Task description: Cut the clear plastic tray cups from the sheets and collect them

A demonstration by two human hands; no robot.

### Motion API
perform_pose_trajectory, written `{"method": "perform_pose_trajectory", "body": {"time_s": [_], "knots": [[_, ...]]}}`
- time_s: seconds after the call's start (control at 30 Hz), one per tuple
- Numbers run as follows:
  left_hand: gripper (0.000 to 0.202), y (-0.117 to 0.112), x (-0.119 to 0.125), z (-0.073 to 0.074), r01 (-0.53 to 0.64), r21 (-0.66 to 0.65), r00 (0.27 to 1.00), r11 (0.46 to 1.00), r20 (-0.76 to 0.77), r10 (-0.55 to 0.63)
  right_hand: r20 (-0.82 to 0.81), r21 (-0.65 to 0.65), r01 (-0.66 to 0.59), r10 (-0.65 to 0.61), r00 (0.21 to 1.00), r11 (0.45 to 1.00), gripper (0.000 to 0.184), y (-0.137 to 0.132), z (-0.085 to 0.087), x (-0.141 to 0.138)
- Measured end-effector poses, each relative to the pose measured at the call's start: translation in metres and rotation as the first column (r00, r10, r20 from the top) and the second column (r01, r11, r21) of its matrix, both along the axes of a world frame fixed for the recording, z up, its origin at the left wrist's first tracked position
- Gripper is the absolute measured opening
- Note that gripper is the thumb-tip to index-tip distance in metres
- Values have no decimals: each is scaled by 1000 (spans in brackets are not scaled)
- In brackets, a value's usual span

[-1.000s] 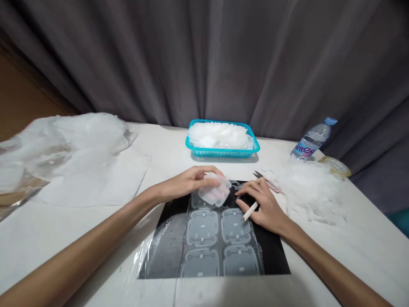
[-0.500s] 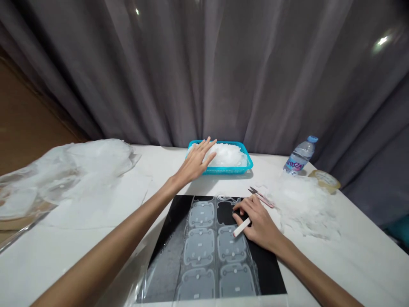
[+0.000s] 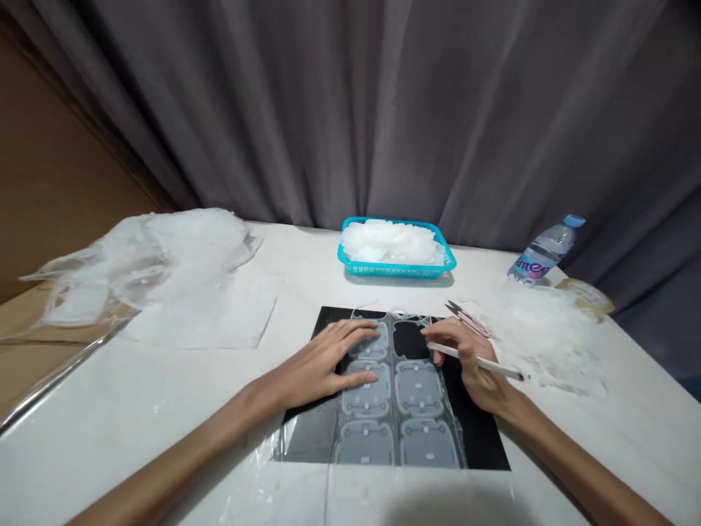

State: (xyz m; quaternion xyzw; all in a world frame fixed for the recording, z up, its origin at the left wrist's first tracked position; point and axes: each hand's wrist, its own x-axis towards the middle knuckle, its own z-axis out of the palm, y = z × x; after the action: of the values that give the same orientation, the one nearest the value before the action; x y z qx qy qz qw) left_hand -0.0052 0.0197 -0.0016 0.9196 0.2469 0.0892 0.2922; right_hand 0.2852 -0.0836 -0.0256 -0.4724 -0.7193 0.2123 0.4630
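Note:
A clear plastic sheet [image 3: 393, 409] with rows of frosted, rounded-square pieces lies on a black mat [image 3: 482, 442]. One place at its upper right is a cut-out opening [image 3: 410, 341] that shows the black beneath. My left hand [image 3: 334, 359] rests on the sheet's upper left, palm down with fingers spread. In my right hand [image 3: 471, 358] is a slim white pen-shaped tool [image 3: 485, 363], pinched between thumb and fingers. Its front end points at the opening's right edge; the tip is too small to make out.
Behind the mat stands a turquoise basket [image 3: 394, 269] heaped with translucent white pieces. Pink-handled thread snips [image 3: 468, 319], scrap film [image 3: 553, 336], a tape roll [image 3: 588, 298] and a water bottle [image 3: 546, 252] are on the right. Plastic sheets [image 3: 180, 256] pile up at left.
My left hand has come back from the basket onto the sheet. My right hand has turned the white tool, so its front end now points at the opening. The view has shifted.

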Motion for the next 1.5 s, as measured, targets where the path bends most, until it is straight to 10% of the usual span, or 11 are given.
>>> {"method": "perform_pose_trajectory", "body": {"time_s": [0.23,1.5], "knots": [[59,1,2,-7,-2,26,998,1000,61,0,79,-195,-195,213,974,961,10,16,29,-43],[74,-1,2,-17,-41,65,999,997,39,38,486,-125,-314,334,808,941,15,21,22,-41]]}}
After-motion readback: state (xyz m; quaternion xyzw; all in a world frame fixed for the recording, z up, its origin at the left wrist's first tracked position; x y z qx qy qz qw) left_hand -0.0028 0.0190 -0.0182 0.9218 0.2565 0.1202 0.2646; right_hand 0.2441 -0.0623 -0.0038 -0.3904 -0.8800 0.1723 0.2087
